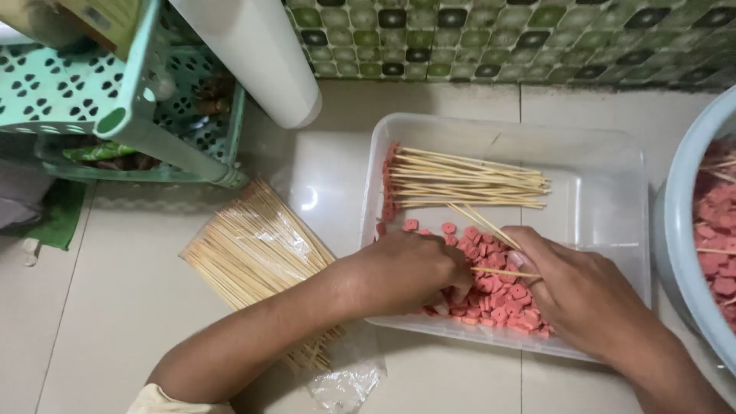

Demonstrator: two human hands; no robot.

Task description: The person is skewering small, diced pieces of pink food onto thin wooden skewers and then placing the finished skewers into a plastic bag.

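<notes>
Pale floor tiles (115,307) carry everything. At nine o'clock lies a bundle of bamboo sticks (257,261) in plastic. At the centre stands a clear tray (606,192). The left hand (406,272) is curled, fingertips pressed together in the pink sausage pieces (498,295). The right hand (583,295) pinches one skewer (498,271). Finished skewers (460,180) lie at twelve o'clock in the tray. At three o'clock stands a blue basin (682,230).

Two hands work here, the left hand (406,272) and the right hand (583,295). There is one clear tray (606,176), one blue basin (686,230), one green basket (69,92) and one white roll (257,54). The loaded skewers (460,180), the bare sticks (257,257) in their one bag and the pink slices (498,295) are too many to count.
</notes>
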